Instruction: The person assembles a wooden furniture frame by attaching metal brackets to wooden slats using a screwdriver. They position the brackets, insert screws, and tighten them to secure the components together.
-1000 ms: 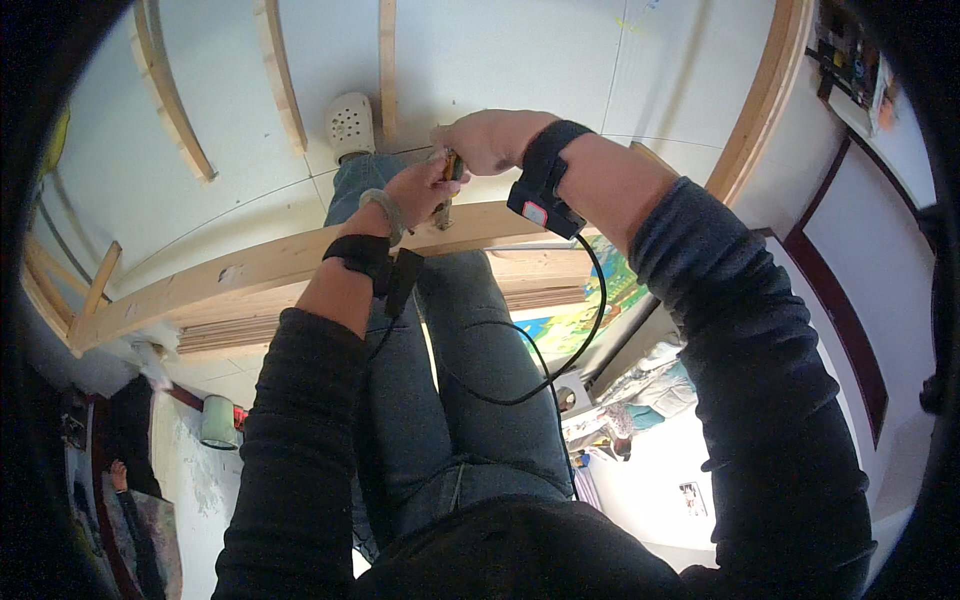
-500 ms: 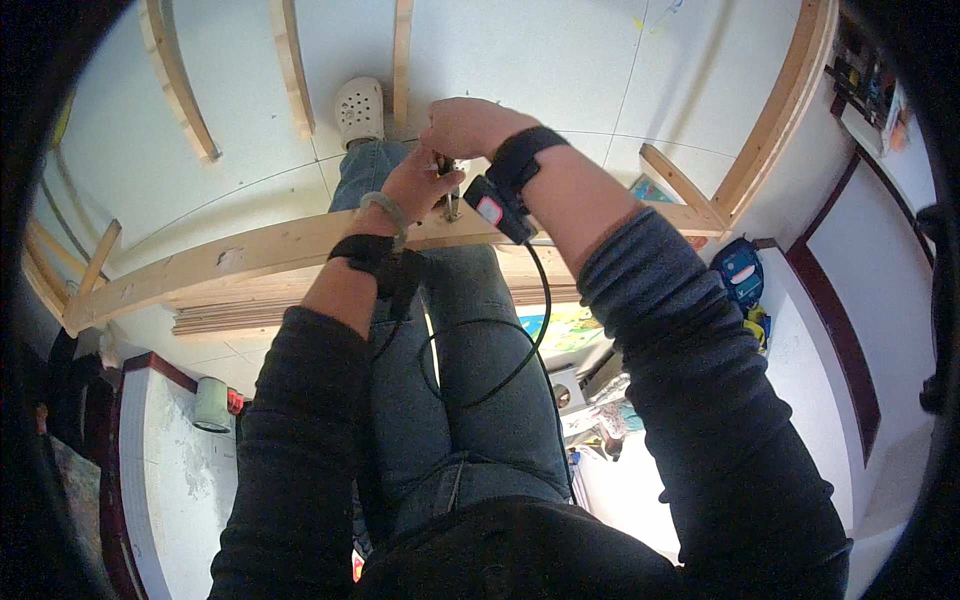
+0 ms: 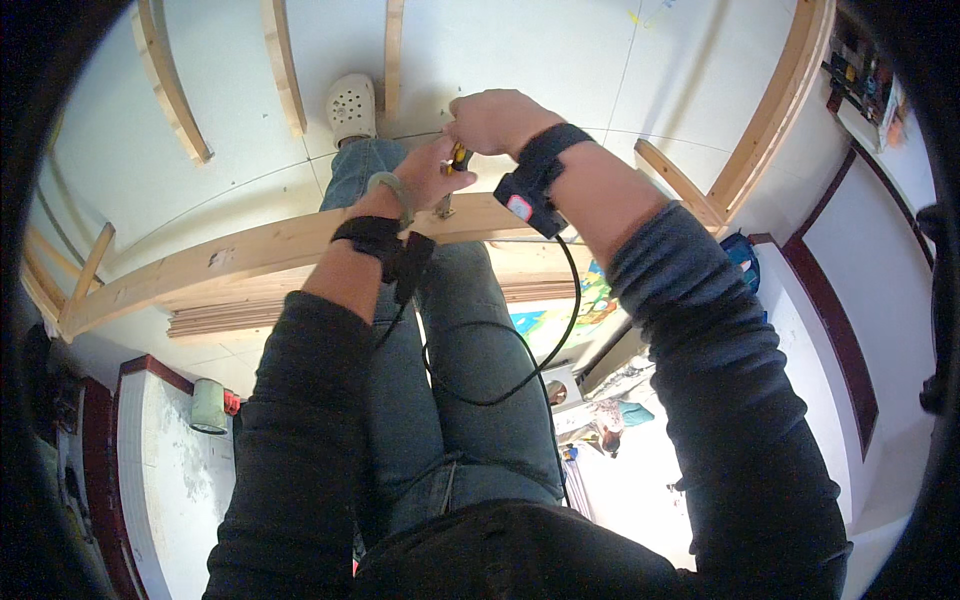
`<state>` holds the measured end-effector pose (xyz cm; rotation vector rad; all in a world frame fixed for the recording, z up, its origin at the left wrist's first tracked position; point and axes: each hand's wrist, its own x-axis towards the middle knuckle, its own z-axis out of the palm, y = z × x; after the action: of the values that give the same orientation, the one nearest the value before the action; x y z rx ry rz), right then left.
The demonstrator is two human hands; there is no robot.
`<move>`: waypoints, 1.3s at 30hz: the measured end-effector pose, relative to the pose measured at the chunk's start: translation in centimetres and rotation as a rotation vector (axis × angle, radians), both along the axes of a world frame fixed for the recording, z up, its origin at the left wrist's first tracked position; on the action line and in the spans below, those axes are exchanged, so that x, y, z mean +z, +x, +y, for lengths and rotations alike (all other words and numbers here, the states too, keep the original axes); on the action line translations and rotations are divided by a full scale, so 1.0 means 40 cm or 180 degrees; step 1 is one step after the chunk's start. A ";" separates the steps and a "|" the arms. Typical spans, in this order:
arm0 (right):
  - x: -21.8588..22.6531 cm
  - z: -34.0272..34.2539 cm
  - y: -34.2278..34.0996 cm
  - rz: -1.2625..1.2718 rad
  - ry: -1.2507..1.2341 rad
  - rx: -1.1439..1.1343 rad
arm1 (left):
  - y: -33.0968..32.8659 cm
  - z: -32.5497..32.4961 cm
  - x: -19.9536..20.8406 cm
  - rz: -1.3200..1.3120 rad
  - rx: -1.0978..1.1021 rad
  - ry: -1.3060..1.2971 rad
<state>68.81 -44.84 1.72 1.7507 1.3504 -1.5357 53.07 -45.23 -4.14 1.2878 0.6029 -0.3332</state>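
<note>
A screwdriver (image 3: 460, 158) with a black and yellow handle stands steeply over a long wooden beam (image 3: 270, 248) that crosses in front of my thighs. My right hand (image 3: 503, 121) is curled closed at the top of its handle. Lower down, my left hand (image 3: 422, 174) closes around the tool, thumb lying along its near side. Below the hands, a small metal piece (image 3: 446, 209) sits on the beam, and the screwdriver's lower end comes down to it. The exact contact at the tip is too small to make out.
Wooden slats (image 3: 283, 70) stand beyond the beam, with a longer frame side (image 3: 770, 110) at the right. Stacked thin boards (image 3: 235, 318) lie under the beam. A black cable (image 3: 570, 330) loops over my legs. My white clog (image 3: 351, 108) rests on the pale floor.
My right hand and wrist have shifted a little to the right, and the hands have turned around the tool. More of the yellow handle shows between them. My view has tilted slightly.
</note>
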 end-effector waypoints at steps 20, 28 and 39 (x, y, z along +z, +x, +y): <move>-0.039 -0.079 -0.076 0.0425 0.0505 -0.3468 | -0.059 0.035 -0.001 0.0378 0.0252 -0.0772; -0.020 -0.112 -0.117 -0.0390 0.0585 -0.2461 | -0.048 -0.005 -0.024 0.0319 -0.0114 0.1060; -0.043 -0.124 -0.096 0.0090 0.0728 -0.3024 | -0.032 -0.018 0.046 0.0928 -0.0139 0.0918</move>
<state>64.96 -49.81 0.01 2.7512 0.7105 -1.8834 51.79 -45.95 -2.28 1.5434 0.8949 -0.4884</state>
